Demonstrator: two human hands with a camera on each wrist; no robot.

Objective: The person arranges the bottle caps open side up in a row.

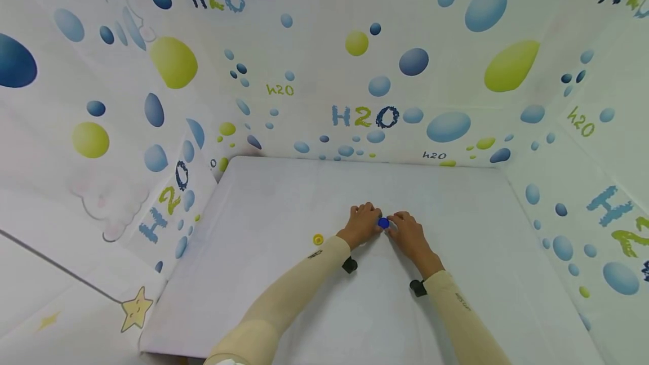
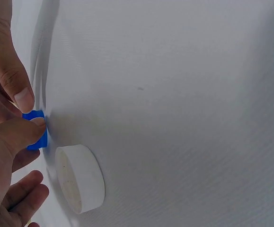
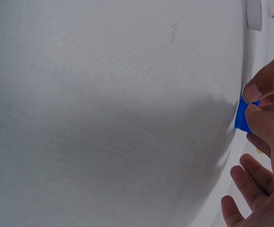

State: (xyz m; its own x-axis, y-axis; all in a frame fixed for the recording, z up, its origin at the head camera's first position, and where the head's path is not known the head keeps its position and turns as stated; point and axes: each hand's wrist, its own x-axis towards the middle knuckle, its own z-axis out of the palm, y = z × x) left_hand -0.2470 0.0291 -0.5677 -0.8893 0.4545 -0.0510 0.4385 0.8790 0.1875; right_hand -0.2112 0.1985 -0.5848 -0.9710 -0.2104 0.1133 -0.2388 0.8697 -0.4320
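Observation:
A small, round blue piece (image 1: 383, 222) is between both hands, low at the table surface; its exact kind is hard to tell. My left hand (image 1: 361, 224) pinches its left side, the thumb lying across it in the left wrist view. From the right, my right hand (image 1: 409, 236) pinches it too, thumb on the blue edge (image 3: 241, 116), its other fingers loosely spread. Left of the left hand lies a small yellow ring-shaped piece (image 1: 318, 239). The left wrist view has a short white cylinder (image 2: 93, 179) standing beside the blue piece; whether it is the yellow piece, I cannot tell.
A white cloth covers the table (image 1: 263, 196), with a few creases. Behind and at both sides stand white walls (image 1: 314, 49) printed with blue and green drops and H2O lettering. Dark wrist cameras (image 1: 350, 265) hang beneath both wrists.

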